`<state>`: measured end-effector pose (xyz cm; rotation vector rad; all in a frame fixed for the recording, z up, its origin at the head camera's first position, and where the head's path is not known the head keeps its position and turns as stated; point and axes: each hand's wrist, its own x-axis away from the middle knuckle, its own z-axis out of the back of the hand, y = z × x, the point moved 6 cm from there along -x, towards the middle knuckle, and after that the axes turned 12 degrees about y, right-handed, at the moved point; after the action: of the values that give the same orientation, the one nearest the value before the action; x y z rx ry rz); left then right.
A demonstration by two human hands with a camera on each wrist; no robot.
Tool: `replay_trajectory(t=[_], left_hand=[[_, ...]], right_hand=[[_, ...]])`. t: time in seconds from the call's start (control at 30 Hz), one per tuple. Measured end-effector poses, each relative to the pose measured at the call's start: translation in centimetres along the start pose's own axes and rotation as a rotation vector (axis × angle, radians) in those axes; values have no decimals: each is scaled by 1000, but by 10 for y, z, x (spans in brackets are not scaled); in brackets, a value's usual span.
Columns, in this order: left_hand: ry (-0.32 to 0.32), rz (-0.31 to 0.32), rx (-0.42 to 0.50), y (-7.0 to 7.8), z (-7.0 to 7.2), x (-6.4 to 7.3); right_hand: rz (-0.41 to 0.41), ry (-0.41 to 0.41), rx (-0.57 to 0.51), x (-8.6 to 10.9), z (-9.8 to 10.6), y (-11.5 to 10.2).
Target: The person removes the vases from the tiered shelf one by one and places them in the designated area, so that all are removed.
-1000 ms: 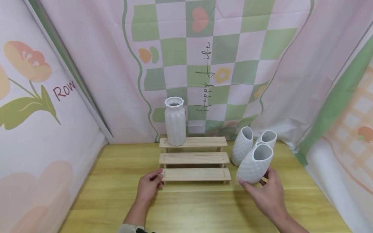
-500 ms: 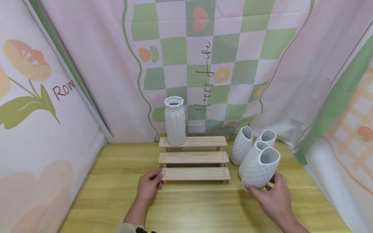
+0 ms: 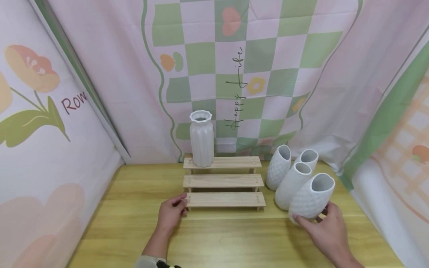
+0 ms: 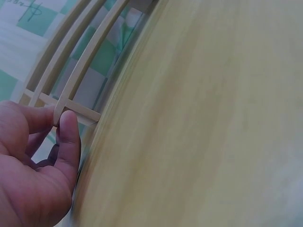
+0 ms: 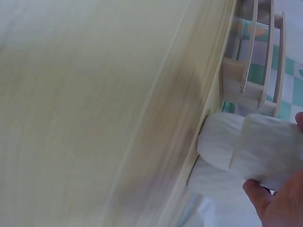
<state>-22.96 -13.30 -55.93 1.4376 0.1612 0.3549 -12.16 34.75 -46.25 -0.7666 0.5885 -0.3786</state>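
Note:
My left hand (image 3: 170,215) pinches the left end of the lowest board of a three-step wooden shelf (image 3: 226,200); in the left wrist view, thumb and finger close on that board's end (image 4: 64,105). On the top step, to the left, stands a white fluted vase (image 3: 202,143) with a scalloped rim. My right hand (image 3: 330,229) grips a white dimpled vase (image 3: 310,203) near its base, thumb in front. The right wrist view shows this vase (image 5: 267,149) tilted and lifted off the table. The other fingers are partly hidden behind it.
Right of the shelf stand three more white vases: a dimpled one (image 3: 278,169), a smoother one (image 3: 291,188) beside the held vase, and one behind (image 3: 307,158), mostly hidden. A printed curtain (image 3: 234,89) hangs behind the wooden table (image 3: 214,238).
My right hand has carried the dimpled vase to the right and toward me, uncovering the smoother vase behind it. The left hand and the shelf have stayed in place.

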Motion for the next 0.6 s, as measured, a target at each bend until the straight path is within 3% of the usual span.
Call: replay_trajectory(t=[0.6], left_hand=[[-3,9,8,0,-1,-1]], right_hand=[[47,30,55,-18,7,33]])
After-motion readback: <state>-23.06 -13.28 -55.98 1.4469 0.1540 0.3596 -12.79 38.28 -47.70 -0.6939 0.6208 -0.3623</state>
